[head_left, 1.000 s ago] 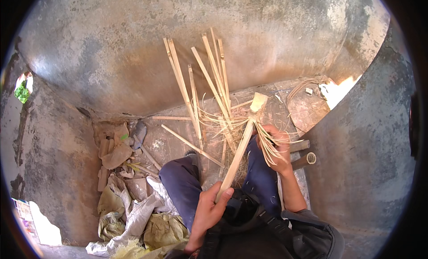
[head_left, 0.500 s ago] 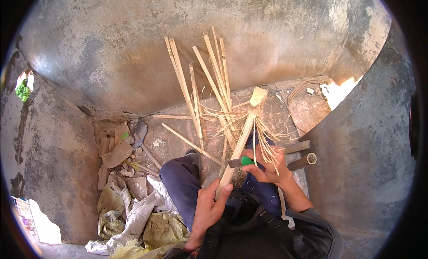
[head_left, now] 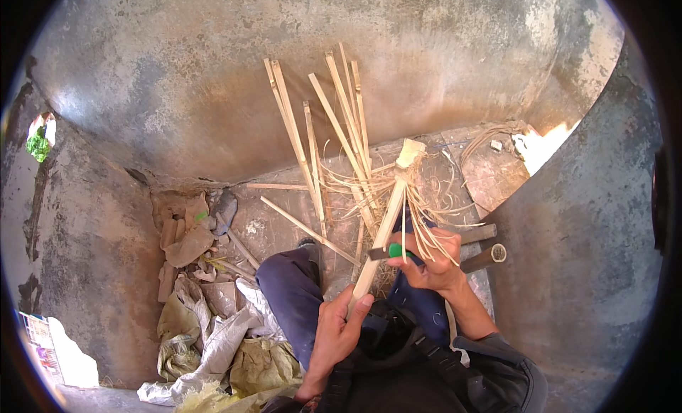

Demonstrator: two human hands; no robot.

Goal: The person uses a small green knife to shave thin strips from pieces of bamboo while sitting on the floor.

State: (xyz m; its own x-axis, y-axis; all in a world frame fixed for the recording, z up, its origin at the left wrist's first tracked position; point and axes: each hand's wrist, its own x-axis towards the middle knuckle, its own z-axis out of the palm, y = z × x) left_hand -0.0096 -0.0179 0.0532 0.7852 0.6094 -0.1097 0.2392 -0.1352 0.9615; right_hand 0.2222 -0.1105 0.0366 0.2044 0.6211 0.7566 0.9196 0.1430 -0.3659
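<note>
Both hands work on one bamboo strip (head_left: pixel 387 217), seen from above by the seated person. Left hand (head_left: pixel 339 328) is closed around the strip's near end, just above the lap, thumb and fingers wrapped on it so that the strip slants up and away toward the right. Right hand (head_left: pixel 430 260) is closed on a green-handled knife (head_left: pixel 389 251), whose dark blade meets the strip crosswise just beyond the left hand; a bundle of thin pale slivers (head_left: pixel 426 235) also passes under or through this hand's fingers, though whether they are gripped cannot be told. Far end of the strip carries a short squared block-like tip (head_left: pixel 410 153), well beyond both hands and over the paved floor (head_left: pixel 490 178). Judged from this pose, the step in hand is paring or splitting the strip with the blade; the next move would call for a firm hold by the left hand while the blade is driven along the grain, away from the fingers, since the left thumb lies close to the edge. Between the knees (head_left: pixel 291 292) and the curved concrete wall (head_left: pixel 213 79) lie more bamboo strips (head_left: pixel 312 150), fanned upright against the wall, with loose shavings (head_left: pixel 355 185) beneath. Short bamboo tubes (head_left: pixel 486 256) lie just right of the right hand; crumpled sacks (head_left: pixel 213 342) lie at the left.
</note>
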